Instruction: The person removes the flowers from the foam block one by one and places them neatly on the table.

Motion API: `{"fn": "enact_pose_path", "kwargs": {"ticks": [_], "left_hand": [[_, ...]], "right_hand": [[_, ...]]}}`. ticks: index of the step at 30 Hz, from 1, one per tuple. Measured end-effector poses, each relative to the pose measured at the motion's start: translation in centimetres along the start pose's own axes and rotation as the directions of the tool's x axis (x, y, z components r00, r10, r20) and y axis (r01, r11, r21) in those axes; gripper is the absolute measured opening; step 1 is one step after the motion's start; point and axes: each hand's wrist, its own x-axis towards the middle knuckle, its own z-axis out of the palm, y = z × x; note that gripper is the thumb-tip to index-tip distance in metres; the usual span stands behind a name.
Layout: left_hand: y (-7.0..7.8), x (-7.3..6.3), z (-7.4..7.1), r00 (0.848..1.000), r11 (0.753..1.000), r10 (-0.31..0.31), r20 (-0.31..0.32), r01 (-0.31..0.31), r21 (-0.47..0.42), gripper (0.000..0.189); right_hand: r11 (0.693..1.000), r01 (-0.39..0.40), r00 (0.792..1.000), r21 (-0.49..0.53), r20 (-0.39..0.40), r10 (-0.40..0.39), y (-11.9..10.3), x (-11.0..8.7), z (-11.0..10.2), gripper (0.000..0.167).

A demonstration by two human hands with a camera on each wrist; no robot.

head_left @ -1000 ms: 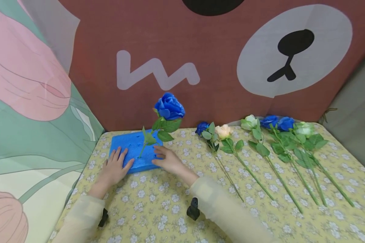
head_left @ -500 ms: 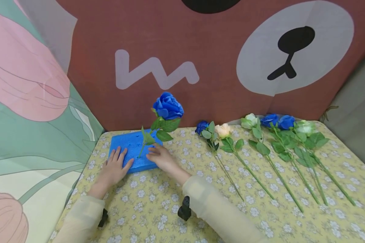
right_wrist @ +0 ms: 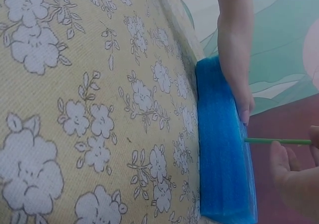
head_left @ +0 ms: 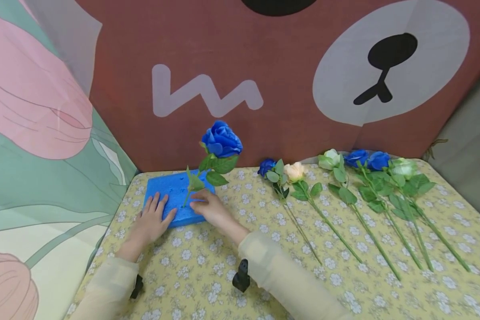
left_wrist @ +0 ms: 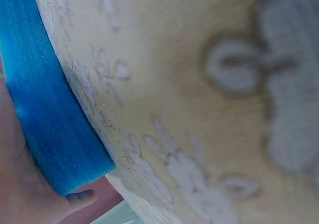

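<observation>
A blue rose (head_left: 222, 140) stands tilted to the right, its green stem (right_wrist: 269, 141) stuck into the blue foam block (head_left: 180, 218). My left hand (head_left: 154, 220) lies spread on the block's left part, palm down. In the left wrist view, the foam block (left_wrist: 55, 99) shows from its side with part of my left hand (left_wrist: 25, 179) along it. My right hand (head_left: 214, 211) is over the block's right part, fingers bent and fingertips right beside the lower stem. Seen from the right wrist, the right hand's thumb (right_wrist: 280, 159) comes close to the stem, apart from the other fingers.
Loose flowers lie to the right on the flowered tablecloth (head_left: 212, 275): a dark blue rose (head_left: 267, 166), a peach rose (head_left: 294, 171), a white rose (head_left: 330, 159), two blue roses (head_left: 378, 161) and a pale green rose (head_left: 403, 168). A bear-print wall (head_left: 208, 44) stands close behind.
My right hand has moved left, from the block's right edge to beside the stem, its fingers drawing in. The left hand, the block and the standing rose stay in place.
</observation>
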Motion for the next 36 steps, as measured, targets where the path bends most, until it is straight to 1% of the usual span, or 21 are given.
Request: {"fn": "enact_pose_path", "kwargs": {"ticks": [3,7,9,13,15,17,18,20,22,24,27,36], "left_hand": [[0.0,0.0,0.0,1.000,1.000,-0.002,0.002,0.002,-0.004,0.077],[0.0,0.1,0.0,1.000,1.000,0.002,-0.008,-0.002,-0.005,0.076],[-0.1,0.1,0.1,1.000,1.000,0.006,-0.014,-0.006,-0.005,0.076],[-0.1,0.1,0.1,1.000,1.000,0.006,-0.016,-0.006,-0.003,0.076],[-0.1,0.0,0.1,1.000,1.000,0.004,-0.016,-0.004,-0.004,0.076],[-0.1,0.0,0.1,1.000,1.000,0.003,-0.016,-0.003,-0.007,0.076],[-0.1,0.0,0.1,1.000,1.000,0.002,-0.016,-0.002,-0.007,0.076],[-0.1,0.0,0.1,1.000,1.000,0.002,-0.017,-0.002,-0.006,0.076],[-0.1,0.1,0.2,1.000,1.000,0.001,-0.016,-0.001,-0.003,0.076],[-0.1,0.1,0.2,1.000,1.000,0.000,-0.014,0.000,0.003,0.076],[-0.2,0.1,0.2,1.000,1.000,-0.002,-0.008,0.002,0.012,0.076],[-0.2,0.1,0.2,1.000,1.000,-0.001,-0.005,0.001,0.014,0.076]], "right_hand": [[1.000,-0.002,1.000,0.016,0.004,0.002,0.0,0.1,0.2,0.038],[0.997,0.048,0.999,0.065,0.005,-0.048,0.2,0.3,0.2,0.038],[0.992,0.076,0.997,0.098,-0.010,-0.075,0.3,0.4,0.3,0.035],[0.982,0.071,0.996,0.177,-0.067,-0.060,0.8,0.6,0.7,0.030],[0.968,0.065,0.995,0.242,-0.086,-0.045,1.1,0.6,0.9,0.029],[0.943,0.047,0.996,0.330,-0.091,-0.018,1.4,0.7,1.1,0.029],[0.929,0.040,0.995,0.369,-0.095,-0.006,1.6,0.8,1.2,0.029],[0.889,0.021,0.994,0.456,-0.105,0.030,1.9,0.9,1.3,0.025],[0.852,0.011,0.991,0.523,-0.118,0.060,2.2,1.0,1.3,0.020],[0.832,0.011,0.989,0.555,-0.130,0.073,2.3,1.1,1.3,0.015],[0.819,0.017,0.987,0.574,-0.138,0.076,2.3,1.2,1.1,0.013],[0.800,0.038,0.979,0.599,-0.182,0.090,2.2,1.4,0.9,0.017]]}}
